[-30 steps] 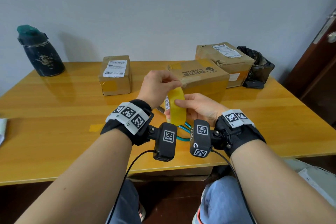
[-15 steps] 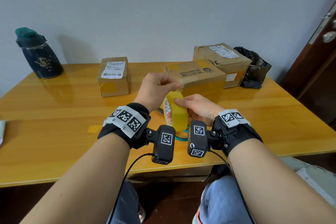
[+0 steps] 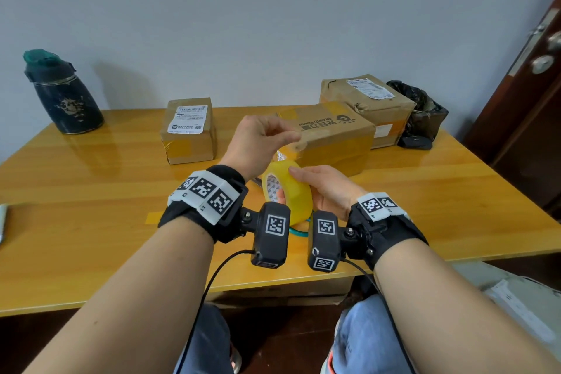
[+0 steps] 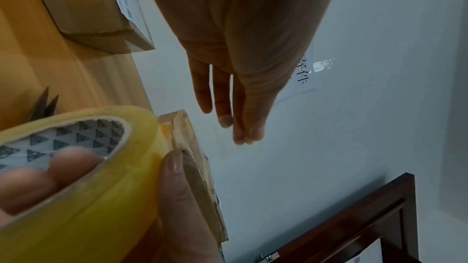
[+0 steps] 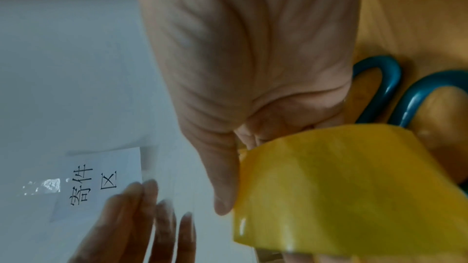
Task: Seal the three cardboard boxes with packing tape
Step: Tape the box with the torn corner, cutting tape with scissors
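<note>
Holding the tape roll [image 3: 290,191] upright above the near edge of the tabletop [image 3: 91,191], the right hand [image 3: 326,191] grips it with fingers through the core and the thumb lying along the yellow outer band. The left hand [image 3: 258,143] is raised just above and beyond the roll, thumb and forefinger pressed together in a pinch. I judge this to be the step of drawing out the tape's free end, before any strip is laid on a box. Whether a strip really runs between the pinch and the roll I cannot tell: the tape is clear, and no view shows a film edge plainly. The three boxes stand beyond both hands: a small box [image 3: 188,130] beyond the left hand, a middle box [image 3: 331,136] straight past the roll, and a large box [image 3: 367,103] further off past the right hand. Next, the move seems to call for pulling out enough length to span a seam and carrying it to the nearest box. Scissors [image 5: 395,91] lie on the tabletop under the right hand, mostly covered by the roll and wrist cameras in the head view. The boxes' top seams are hard to read, so which ones lack tape is unclear.
</note>
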{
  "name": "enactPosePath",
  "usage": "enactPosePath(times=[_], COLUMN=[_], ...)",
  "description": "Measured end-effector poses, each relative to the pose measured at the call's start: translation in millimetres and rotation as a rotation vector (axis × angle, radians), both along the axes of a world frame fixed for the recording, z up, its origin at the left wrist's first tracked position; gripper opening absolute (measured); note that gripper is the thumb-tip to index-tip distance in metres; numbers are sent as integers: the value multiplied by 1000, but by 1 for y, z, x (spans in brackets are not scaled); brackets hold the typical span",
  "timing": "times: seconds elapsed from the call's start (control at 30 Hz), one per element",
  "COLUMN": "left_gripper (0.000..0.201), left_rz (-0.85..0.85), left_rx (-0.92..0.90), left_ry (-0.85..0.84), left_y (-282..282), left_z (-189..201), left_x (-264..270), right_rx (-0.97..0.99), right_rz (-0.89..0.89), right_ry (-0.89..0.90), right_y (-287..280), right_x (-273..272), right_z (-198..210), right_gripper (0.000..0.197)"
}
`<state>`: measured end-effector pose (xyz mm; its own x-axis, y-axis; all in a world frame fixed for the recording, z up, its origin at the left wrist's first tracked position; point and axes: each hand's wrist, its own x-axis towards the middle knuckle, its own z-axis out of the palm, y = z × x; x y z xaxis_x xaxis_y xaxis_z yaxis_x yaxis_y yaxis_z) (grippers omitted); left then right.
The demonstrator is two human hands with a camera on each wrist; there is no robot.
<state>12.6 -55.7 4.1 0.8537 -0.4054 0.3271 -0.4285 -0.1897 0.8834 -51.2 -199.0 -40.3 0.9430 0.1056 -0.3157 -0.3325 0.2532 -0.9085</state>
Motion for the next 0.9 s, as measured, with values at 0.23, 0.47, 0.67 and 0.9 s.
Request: enactPosePath(times=[0.23, 0.47, 0.67, 0.9], left_gripper=[14, 8, 5, 21], left_rz=[50, 58, 97, 194], left_rx=[-2, -72, -110, -62], left_ry=[-13, -1, 9, -14], left_y=[6, 13, 21, 42], left_z=[8, 8, 8, 13], left_x=[2, 2, 7, 29], right_rx=[-27, -18, -2, 98], right_rz=[59, 30, -5, 52], right_ry=[-15, 25, -20, 68], right_y=[5, 17, 32, 43], right_x=[5, 25, 44, 71], right_z=[4, 3, 5, 8], right_gripper=[40, 43, 47, 31])
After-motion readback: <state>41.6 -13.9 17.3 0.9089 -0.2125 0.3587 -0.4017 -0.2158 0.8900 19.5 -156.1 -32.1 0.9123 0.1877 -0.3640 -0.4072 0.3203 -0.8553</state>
